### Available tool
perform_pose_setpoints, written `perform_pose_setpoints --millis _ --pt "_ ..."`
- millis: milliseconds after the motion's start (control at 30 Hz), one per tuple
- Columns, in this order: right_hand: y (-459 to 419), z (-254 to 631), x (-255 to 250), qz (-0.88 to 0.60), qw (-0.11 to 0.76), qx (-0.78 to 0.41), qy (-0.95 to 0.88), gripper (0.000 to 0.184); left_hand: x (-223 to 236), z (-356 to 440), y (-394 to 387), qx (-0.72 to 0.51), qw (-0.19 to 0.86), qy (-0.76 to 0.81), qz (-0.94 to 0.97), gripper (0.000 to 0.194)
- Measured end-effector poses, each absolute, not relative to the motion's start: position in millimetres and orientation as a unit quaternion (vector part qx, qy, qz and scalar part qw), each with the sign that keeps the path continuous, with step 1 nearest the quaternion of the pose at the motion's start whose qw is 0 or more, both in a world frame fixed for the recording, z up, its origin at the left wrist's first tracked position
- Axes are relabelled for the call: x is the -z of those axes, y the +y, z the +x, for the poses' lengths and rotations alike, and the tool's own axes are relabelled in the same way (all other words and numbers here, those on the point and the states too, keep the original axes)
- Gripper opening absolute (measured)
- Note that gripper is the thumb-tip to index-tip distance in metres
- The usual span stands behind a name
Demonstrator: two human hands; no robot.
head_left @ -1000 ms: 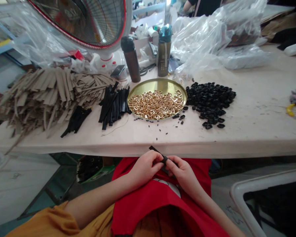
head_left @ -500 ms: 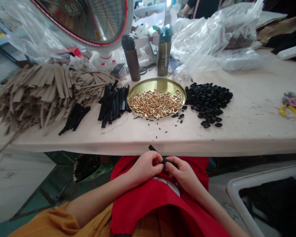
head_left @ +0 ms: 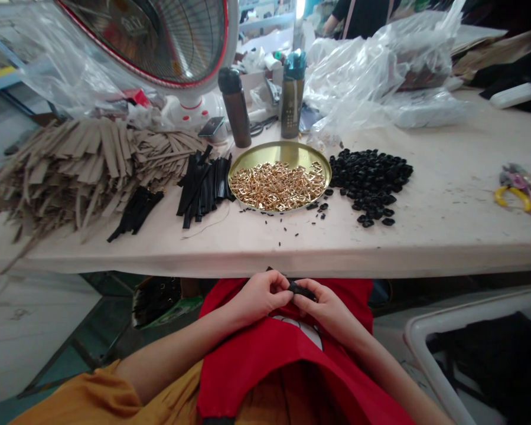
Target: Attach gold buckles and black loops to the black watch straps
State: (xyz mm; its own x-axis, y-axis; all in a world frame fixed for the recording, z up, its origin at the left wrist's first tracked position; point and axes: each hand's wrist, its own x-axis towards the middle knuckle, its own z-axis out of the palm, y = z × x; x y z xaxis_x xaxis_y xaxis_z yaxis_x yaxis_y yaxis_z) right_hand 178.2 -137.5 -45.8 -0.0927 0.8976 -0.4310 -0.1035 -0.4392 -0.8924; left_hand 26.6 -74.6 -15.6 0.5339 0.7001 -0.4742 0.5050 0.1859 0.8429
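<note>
Over the red apron in my lap, my left hand (head_left: 269, 295) and my right hand (head_left: 316, 304) pinch a black strap (head_left: 301, 289) between thumbs and fingers. One end of the strap pokes out behind the left fingers; a small dark piece on it, between the fingertips, is too small to name. On the table ahead stands a round gold tray (head_left: 287, 150) heaped with small gold buckles (head_left: 280, 188). Right of it lies a pile of black loops (head_left: 371, 177). Black strips (head_left: 203, 189) lie left of the tray.
Beige strips (head_left: 83, 159) heap at the left, below a fan (head_left: 159, 41). Two bottles (head_left: 235, 106) stand behind the tray, plastic bags (head_left: 362, 71) to their right. Pliers (head_left: 515, 189) lie far right. A white bin (head_left: 418, 336) with black material stands at lower right.
The strap's free end behind my left fingers shows less than before. My hands stay together, with the fingers slightly shifted on the strap. The view has moved a little.
</note>
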Motion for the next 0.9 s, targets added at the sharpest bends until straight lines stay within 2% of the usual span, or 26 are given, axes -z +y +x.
perform_pose_setpoints --millis 300,567,733,900 --pt "-141.8 179.0 54.1 -0.547 0.407 -0.642 -0.35 0.026 12.4 27.5 -73.3 -0.069 0.579 0.476 0.659 0.017" --pt "-145.8 173.5 51.5 -0.582 0.421 -0.607 -0.341 0.026 15.4 23.8 -72.3 -0.043 0.608 0.446 0.655 0.018" --pt "-145.2 172.4 59.2 -0.531 0.421 -0.682 -0.275 0.029 18.4 22.3 -74.8 -0.039 0.603 0.444 0.661 0.016" --pt "-146.6 174.4 55.7 -0.526 0.425 -0.682 -0.277 0.029 16.3 24.0 -78.1 -0.045 0.518 0.441 0.732 0.012"
